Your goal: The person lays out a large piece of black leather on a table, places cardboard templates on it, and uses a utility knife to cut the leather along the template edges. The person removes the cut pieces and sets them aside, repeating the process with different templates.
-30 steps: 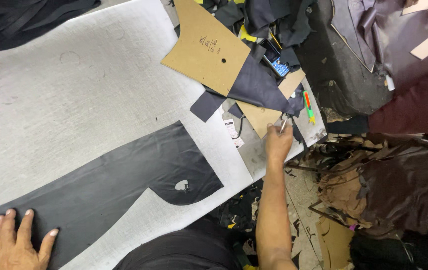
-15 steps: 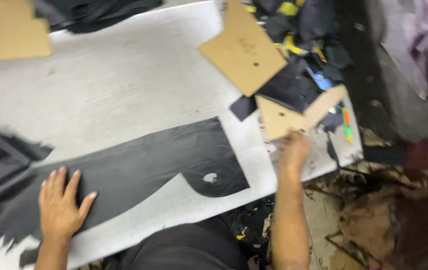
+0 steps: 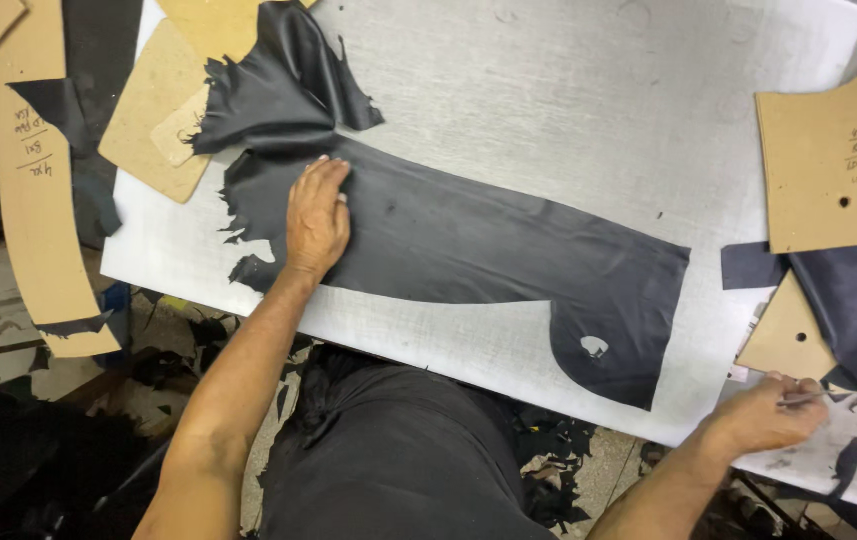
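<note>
A long piece of black leather (image 3: 489, 240) lies across the pale grey cutting board (image 3: 549, 90), with ragged edges at its left end and a small hole near its right end. My left hand (image 3: 317, 215) rests flat on the leather's left part, fingers together. My right hand (image 3: 774, 410) is at the board's right front edge, pinched on a thin metal tool (image 3: 804, 398) beside a small triangular cardboard pattern (image 3: 787, 335).
A large cardboard pattern (image 3: 834, 160) lies at the right over dark leather pieces (image 3: 854, 300). Several cardboard patterns (image 3: 149, 110) and a long curved strip (image 3: 34, 190) lie at the left. Black scraps (image 3: 549, 450) litter the floor below the board's front edge.
The view has swung left. My left hand slid up onto the left part of the black leather. My right hand stays at the board's right edge with the thin tool.
</note>
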